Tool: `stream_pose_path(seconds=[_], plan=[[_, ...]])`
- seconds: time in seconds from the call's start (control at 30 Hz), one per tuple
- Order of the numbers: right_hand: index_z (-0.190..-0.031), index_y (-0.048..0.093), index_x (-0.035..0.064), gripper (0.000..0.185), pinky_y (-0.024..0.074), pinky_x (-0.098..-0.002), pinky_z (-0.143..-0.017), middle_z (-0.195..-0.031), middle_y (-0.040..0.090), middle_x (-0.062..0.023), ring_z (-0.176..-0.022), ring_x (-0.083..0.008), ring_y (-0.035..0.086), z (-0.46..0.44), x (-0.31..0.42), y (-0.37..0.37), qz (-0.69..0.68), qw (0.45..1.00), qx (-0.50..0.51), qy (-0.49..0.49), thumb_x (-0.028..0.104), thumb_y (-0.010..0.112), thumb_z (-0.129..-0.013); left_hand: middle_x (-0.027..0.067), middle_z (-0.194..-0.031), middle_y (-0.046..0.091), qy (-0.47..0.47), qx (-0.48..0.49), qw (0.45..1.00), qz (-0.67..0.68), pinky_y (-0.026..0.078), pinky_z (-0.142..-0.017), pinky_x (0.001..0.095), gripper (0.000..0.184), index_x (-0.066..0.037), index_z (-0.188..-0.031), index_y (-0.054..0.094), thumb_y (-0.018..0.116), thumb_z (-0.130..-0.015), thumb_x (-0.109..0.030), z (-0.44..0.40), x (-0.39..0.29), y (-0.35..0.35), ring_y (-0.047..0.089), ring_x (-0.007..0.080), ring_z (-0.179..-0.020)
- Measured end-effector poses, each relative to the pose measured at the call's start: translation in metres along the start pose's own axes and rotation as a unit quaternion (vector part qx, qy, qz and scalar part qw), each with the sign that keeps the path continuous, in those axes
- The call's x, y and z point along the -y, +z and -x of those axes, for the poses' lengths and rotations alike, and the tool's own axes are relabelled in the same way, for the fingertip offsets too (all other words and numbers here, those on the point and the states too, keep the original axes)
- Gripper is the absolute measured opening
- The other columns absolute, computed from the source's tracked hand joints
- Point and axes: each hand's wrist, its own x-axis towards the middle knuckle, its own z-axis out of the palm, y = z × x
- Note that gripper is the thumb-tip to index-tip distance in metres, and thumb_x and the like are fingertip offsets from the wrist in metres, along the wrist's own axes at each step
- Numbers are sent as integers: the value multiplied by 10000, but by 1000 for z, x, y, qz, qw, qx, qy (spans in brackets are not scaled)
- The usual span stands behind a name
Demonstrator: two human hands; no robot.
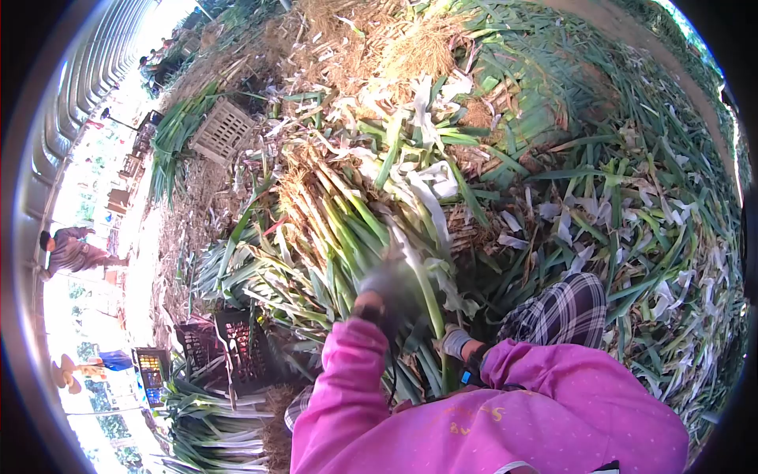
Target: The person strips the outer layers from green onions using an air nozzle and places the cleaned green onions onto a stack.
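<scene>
My right hand (455,343), in a grey glove, is closed around the lower part of a thick, pale green leek (428,296) in front of my body. My left hand (387,291), also gloved, is smeared by motion beside that stalk, so its fingers cannot be made out. Just beyond the left hand lies a bundle of unpeeled leeks (332,209), their tan, rooty ends pointing away from me. Loose leaves and pale peeled skins (426,189) lie around the stalks.
Heaped leek leaves (655,237) cover the right side. Dark plastic crates (239,347) stand at left, near cleaner white leeks (221,430). A pale crate (223,130) lies farther off amid dry roots and scraps. Another person (75,251) is at far left.
</scene>
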Motion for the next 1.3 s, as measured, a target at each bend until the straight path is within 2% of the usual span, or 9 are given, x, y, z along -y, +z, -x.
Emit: stream_pose_path(seconds=[0.17, 0.33, 0.6, 0.7, 0.83, 0.93, 1.13, 1.27, 1.3], plan=[[-1066, 560, 32, 501, 483, -364, -736, -902, 621, -178, -827, -298, 607, 41, 22, -36, -206, 972, -72, -92, 299, 682, -660, 232, -1080, 554, -91, 55, 986, 125, 440, -852, 415, 555, -71, -1205, 444, 584, -787, -410, 96, -41, 71, 536, 390, -1014], [-1044, 562, 34, 343, 478, -357, -698, -858, 623, -139, -743, -240, 598, 70, 26, -32, -302, 935, -97, -155, 179, 631, -741, 235, -1002, 583, -44, -125, 980, 147, 441, -794, 454, 611, -89, -1201, 421, 588, -767, -486, 135, -25, 142, 553, 416, -946], [-912, 523, 99, 143, 413, -266, -433, -660, 509, -1, -498, -93, 463, 138, 31, -96, -487, 801, -199, -287, 115, 616, -805, 218, -1003, 589, -110, -243, 933, 242, 444, -769, 433, 527, -53, -1139, 468, 622, -765, -392, 166, -88, 61, 561, 397, -931], [-912, 456, 114, 178, 478, -254, -420, -656, 458, 22, -499, -94, 464, 146, 50, -135, -564, 716, -260, -319, 83, 587, -796, 203, -1022, 594, -172, -84, 948, 254, 453, -796, 424, 595, -46, -1159, 492, 601, -747, -461, 171, -73, 74, 574, 367, -937], [-922, 445, 102, 222, 480, -287, -398, -654, 480, -27, -465, -144, 485, 135, 53, -166, -539, 734, -277, -307, 132, 613, -779, 205, -1073, 586, -85, -36, 991, 94, 455, -833, 430, 648, -89, -1163, 488, 569, -725, -561, 151, -35, 162, 579, 357, -970], [-914, 455, 99, 211, 469, -313, -386, -622, 468, -25, -440, -153, 476, 128, 57, -159, -535, 743, -284, -285, 121, 603, -766, 194, -1040, 591, -182, -31, 969, 164, 455, -843, 419, 630, -87, -1096, 550, 568, -715, -589, 215, -35, 57, 573, 345, -976], [-922, 476, 109, 220, 459, -307, -362, -597, 460, -12, -421, -137, 453, 91, 62, -125, -535, 774, -228, -251, 65, 592, -740, 167, -858, 622, -372, -549, 734, 148, 475, -666, 396, 306, -84, -891, 631, 663, -702, -321, 360, 197, -2, 608, 283, -786], [-910, 471, 109, 224, 452, -302, -355, -593, 456, -10, -422, -137, 456, 73, 66, -115, -509, 794, -233, -237, 62, 593, -729, 179, -947, 631, -686, -523, 506, 15, 458, -810, 439, 489, -80, -1049, 564, 560, -775, -484, 424, 399, 124, 580, 376, -934], [-908, 469, 108, 226, 451, -301, -353, -592, 455, -10, -422, -138, 458, 70, 68, -113, -491, 805, -233, -238, 64, 595, -725, 177, -946, 634, -685, -429, 588, 35, 460, -810, 438, 463, -90, -1067, 554, 535, -797, -466, 433, 447, 153, 583, 378, -933]])
